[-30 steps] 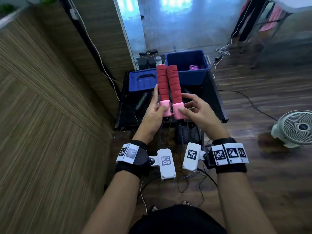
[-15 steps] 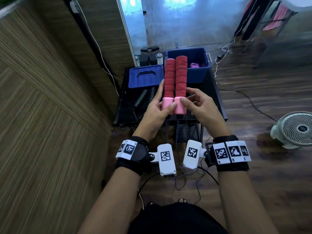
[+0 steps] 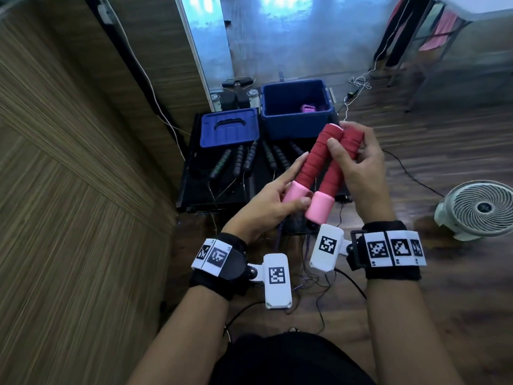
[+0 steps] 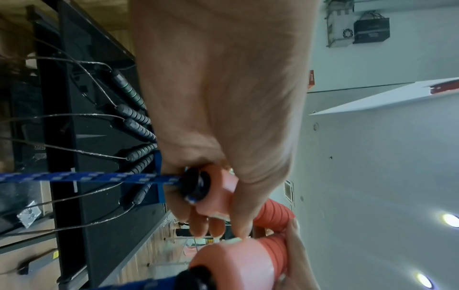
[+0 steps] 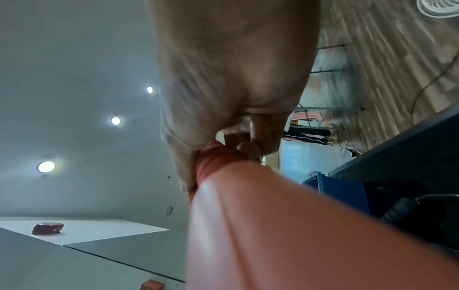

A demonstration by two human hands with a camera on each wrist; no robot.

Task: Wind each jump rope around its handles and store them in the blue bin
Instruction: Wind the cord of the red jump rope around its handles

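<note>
Red handles (image 3: 327, 162) side by side; left hand (image 3: 266, 201) and right hand (image 3: 358, 162) clasp them.

both forearms reach forward, a banded camera on each wrist. the left hand (image 3: 266, 201) pinches the pink end of one handle (image 3: 298, 187), index finger straight along it. the right hand (image 3: 358, 159), higher and farther forward, curls around both handles' red upper ends.

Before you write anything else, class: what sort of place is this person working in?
Probably an indoor workroom or studio, not a gym: wood-look plank floor, a small white floor fan, recessed ceiling lights and loose cables. Jump ropes lie on a low black table beside a blue bin.
</note>
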